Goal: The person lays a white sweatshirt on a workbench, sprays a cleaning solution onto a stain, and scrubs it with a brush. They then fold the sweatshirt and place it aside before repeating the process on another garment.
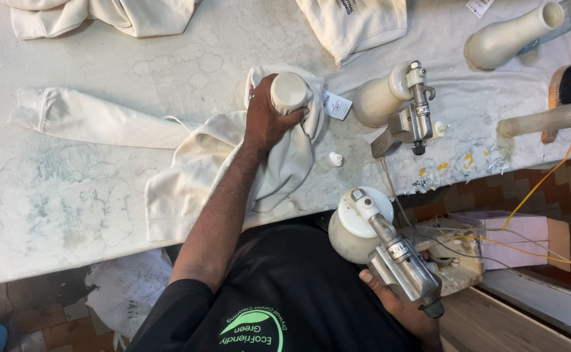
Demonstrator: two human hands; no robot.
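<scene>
The left hand (269, 120) is closed around a small white bottle (288, 91), fingers wrapped over its side, and holds it down on a bunched fold of the cream sweatshirt (194, 169). The sweatshirt lies spread on the stained white tabletop (70, 202), one sleeve stretched out to the left, its paper tag (336, 104) just beside the bottle. The left arm reaches straight forward from the shoulder, elbow nearly extended, wrist bent slightly down onto the cloth.

The right hand (396, 303) grips the handle of a metal spray gun (390, 251) with a white cup. It is held low and close to the body, below the tabletop's edge and well apart from the sweatshirt, nozzle end down by the hand.

By the look of it, the work is at the treating of one spot on the cloth — the bottle is on the fabric while the gun waits. Bringing the gun to that spot would call for raising it over the edge and turning it toward the fold, with the left hand either holding the cloth taut or clearing away.

A second spray gun (409, 107) rests on the tabletop to the right, a small white cap (336, 158) lies near the sweatshirt's hem, and a brush (567, 85) sits at the far right.
</scene>
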